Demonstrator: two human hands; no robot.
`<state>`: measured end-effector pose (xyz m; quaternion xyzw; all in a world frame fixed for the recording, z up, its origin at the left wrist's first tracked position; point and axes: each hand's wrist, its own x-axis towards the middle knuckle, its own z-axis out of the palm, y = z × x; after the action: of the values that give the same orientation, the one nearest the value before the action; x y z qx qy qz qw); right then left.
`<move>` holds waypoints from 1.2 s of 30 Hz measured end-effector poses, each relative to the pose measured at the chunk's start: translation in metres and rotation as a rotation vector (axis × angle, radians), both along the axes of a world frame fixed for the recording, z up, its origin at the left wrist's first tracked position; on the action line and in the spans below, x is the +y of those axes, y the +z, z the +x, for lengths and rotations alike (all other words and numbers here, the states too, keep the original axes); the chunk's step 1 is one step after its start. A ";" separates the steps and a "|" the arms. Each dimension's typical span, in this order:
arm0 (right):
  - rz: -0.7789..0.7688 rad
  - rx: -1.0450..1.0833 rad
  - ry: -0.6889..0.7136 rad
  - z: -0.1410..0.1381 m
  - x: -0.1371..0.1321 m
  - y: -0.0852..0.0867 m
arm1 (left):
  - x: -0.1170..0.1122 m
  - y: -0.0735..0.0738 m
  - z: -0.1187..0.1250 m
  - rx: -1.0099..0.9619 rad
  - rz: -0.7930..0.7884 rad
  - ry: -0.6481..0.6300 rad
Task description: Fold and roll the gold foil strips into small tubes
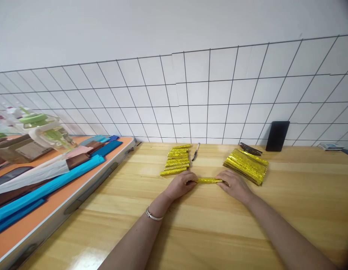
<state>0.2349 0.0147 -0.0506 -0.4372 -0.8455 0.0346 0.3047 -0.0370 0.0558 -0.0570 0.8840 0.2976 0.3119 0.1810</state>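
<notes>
A narrow folded strip of gold glitter foil (208,180) lies on the wooden table (289,210) between my hands. My left hand (181,184) pinches its left end, and my right hand (234,183) pinches its right end. Just beyond my left hand several finished gold folded strips (177,160) lie in a row. Beyond my right hand sits a stack of flat gold foil sheets (247,165). A bangle is on my left wrist.
A pen (195,152) lies behind the strips. A black phone (277,135) leans on the wire grid (207,97) against the wall, with a dark clip (250,149) near it. At left an orange-topped table (58,195) holds blue and brown paper rolls and a plastic jar (47,131).
</notes>
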 end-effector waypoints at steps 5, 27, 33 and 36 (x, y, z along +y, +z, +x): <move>0.003 0.025 -0.001 0.001 0.001 -0.002 | -0.002 0.003 0.001 -0.016 -0.030 0.016; -0.042 0.050 -0.018 -0.001 0.002 0.001 | 0.002 0.004 0.002 -0.079 -0.114 0.024; -0.038 0.074 -0.017 0.000 0.004 0.000 | 0.000 0.006 0.001 -0.045 -0.128 0.036; -0.074 0.148 -0.020 0.000 0.004 -0.002 | -0.002 0.007 0.000 -0.048 -0.162 0.040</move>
<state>0.2349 0.0188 -0.0529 -0.4527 -0.8145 0.0952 0.3502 -0.0369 0.0539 -0.0496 0.8526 0.3349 0.3114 0.2527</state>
